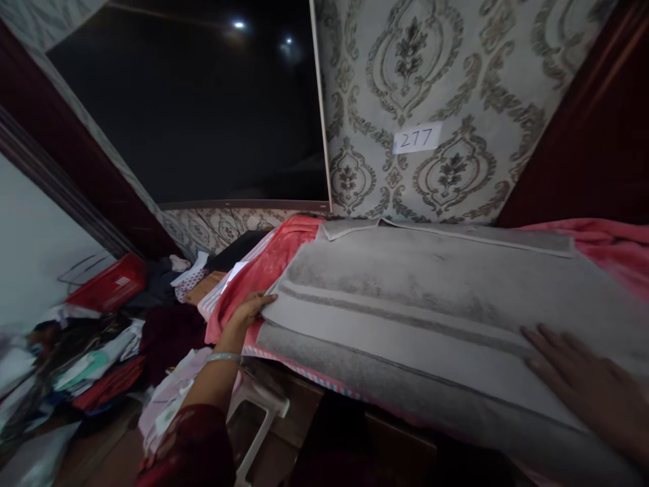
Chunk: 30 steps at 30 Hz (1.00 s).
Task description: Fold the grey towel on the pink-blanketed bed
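Note:
A grey towel (430, 284) with a lighter band lies spread and folded over on a pink blanket (274, 260). My left hand (252, 309) is closed on the towel's left edge, at the corner of the folded layer. Flat on the towel's right part rests my right hand (583, 379), its fingers stretched out and apart. The towel's near edge hangs over the front, and a small flap is turned back along its far side.
A large dark television screen (213, 101) hangs on the patterned wall, beside a paper label (417, 138) reading 277. Heaped clothes (96, 365) and a red basket (114, 281) are at left. Below my left arm stands a white plastic stool (263, 399).

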{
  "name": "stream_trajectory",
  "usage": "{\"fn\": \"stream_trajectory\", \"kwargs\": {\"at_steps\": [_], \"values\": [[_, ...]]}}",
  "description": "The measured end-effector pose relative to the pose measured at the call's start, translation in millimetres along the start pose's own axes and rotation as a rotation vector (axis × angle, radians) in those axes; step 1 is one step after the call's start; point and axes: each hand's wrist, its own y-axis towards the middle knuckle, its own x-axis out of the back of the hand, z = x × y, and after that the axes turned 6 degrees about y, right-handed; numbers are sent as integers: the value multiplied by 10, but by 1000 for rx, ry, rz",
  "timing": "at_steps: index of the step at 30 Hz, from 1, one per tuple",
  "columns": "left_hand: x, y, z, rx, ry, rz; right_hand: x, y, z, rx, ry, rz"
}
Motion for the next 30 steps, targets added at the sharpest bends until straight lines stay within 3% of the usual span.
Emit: {"fn": "stream_trajectory", "kwargs": {"at_steps": [3,6,10,14,17,19,21,23,26,30], "values": [[-33,-15,-69,-23,-32,-17,37,14,68,-9,6,24],[-109,-39,-237,-138,-27,-62,88,37,127,-21,-2,51],[-383,-60,-783,-306,211,-145,203,85,204,-68,7,148],[-1037,-219,-1531,-580,707,-195,265,128,236,-75,35,172],[-1763,-512,-1803,-772,1093,-174,261,146,234,-59,49,144],[-2271,-735,-1722,-856,1253,-87,253,153,226,-51,59,130],[-2715,-924,-1465,-947,1374,58,248,157,216,-44,78,121],[-3038,-1050,-1133,-979,1451,237,248,166,211,-45,105,108],[-3261,-1134,-732,-1023,1469,306,262,221,254,-67,168,22],[-3202,-1179,-526,-1044,1407,235,339,458,545,-21,420,-135]]}}
